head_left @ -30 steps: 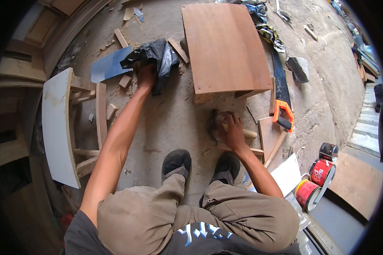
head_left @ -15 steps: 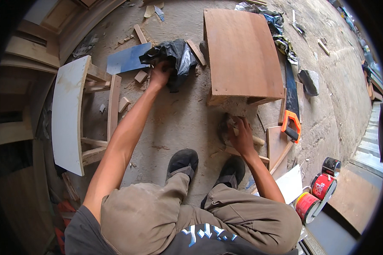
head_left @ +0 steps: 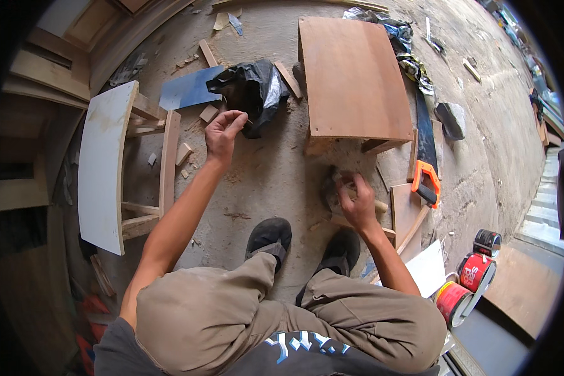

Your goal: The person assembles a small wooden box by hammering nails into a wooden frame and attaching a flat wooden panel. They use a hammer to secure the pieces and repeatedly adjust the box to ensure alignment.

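Observation:
My left hand (head_left: 222,135) is closed in a pinch beside the black plastic bag (head_left: 271,94). A small thin piece, too fine to name, sticks out from its fingertips toward the bag, whose mouth gapes open. My right hand (head_left: 357,203) hovers low over the floor in front of my right shoe, fingers curled in. Just left of those fingers lies a dark, rounded object (head_left: 329,190), partly covered and unclear. A pale wooden handle-like end (head_left: 381,206) shows at the right of this hand. What the right fingers hold is hidden.
A brown plywood-topped piece (head_left: 354,78) stands ahead. At the left, a white-faced wooden frame (head_left: 103,169) rests on its side. A handsaw with an orange handle (head_left: 427,182), a stone (head_left: 451,120), red cans (head_left: 452,302) and a blue board (head_left: 188,88) lie around.
My left hand has come out of the black plastic bag, back toward me, with its fingers pinched. My right hand stays in nearly the same place, its fingers now more curled.

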`<state>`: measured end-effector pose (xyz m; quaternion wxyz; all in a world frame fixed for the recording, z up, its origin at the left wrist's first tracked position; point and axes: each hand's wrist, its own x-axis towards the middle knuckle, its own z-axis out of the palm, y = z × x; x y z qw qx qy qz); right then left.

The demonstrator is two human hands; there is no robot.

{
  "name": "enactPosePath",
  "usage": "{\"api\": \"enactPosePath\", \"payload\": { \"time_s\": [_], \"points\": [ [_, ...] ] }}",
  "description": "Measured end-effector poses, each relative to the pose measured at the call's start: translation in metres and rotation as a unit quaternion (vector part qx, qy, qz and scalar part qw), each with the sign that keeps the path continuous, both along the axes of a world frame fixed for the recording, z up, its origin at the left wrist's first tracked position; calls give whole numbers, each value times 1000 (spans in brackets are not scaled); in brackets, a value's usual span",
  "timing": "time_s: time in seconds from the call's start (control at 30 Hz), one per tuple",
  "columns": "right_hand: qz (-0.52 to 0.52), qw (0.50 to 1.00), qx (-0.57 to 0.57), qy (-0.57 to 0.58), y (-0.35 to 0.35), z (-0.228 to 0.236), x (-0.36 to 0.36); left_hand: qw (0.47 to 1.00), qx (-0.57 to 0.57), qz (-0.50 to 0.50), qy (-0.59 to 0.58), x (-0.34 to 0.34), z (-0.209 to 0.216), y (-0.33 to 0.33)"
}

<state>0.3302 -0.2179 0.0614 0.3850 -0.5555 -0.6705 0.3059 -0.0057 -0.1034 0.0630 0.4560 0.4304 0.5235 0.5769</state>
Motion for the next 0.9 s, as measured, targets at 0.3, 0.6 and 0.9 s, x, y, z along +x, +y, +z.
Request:
{"api": "enactPosePath", "payload": {
  "time_s": [0.3, 0.6, 0.9],
  "points": [
    [-8, 972, -8, 233, 3, 93, -33, 968, -14, -214, -126, 84, 84, -37],
    [-40, 982, 60, 175, -15, 110, -18, 897, 176, -362, 181, 141, 116, -45],
    [-91, 973, 10, 210, -2, 102, 19, 848, 170, -451, 219, 161, 126, -23]
  ]
}}
